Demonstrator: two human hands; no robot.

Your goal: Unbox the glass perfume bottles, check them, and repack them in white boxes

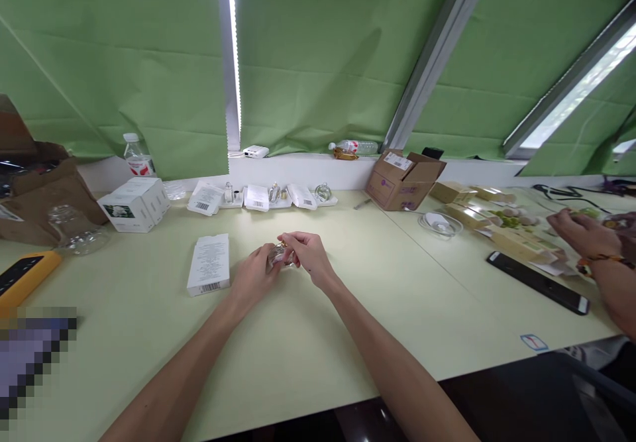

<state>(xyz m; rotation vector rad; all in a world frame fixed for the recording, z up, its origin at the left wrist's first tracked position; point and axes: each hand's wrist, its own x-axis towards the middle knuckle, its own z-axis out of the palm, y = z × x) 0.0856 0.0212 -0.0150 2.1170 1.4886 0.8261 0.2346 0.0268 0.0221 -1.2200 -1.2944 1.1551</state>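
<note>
A small clear glass perfume bottle [279,256] with gold at its top is between my two hands, just above the pale green tabletop. My left hand [254,274] is wrapped round the bottle from the left. From the right, my right hand [309,256] pinches at the gold part, and its fingers hide some of the bottle. Left of my left hand lies a white printed carton [209,262] with a barcode on its end. Behind the hands, a row of opened white packs runs along the wall, with perfume bottles [274,193] and another round bottle [322,193] beside them.
White boxes [134,205], an upside-down clear bottle [74,230] and a yellow device [30,279] stand at left. A cardboard box [403,180], a white cable [440,224] and a black phone [538,281] lie right. A co-worker's hand [576,233] is at far right.
</note>
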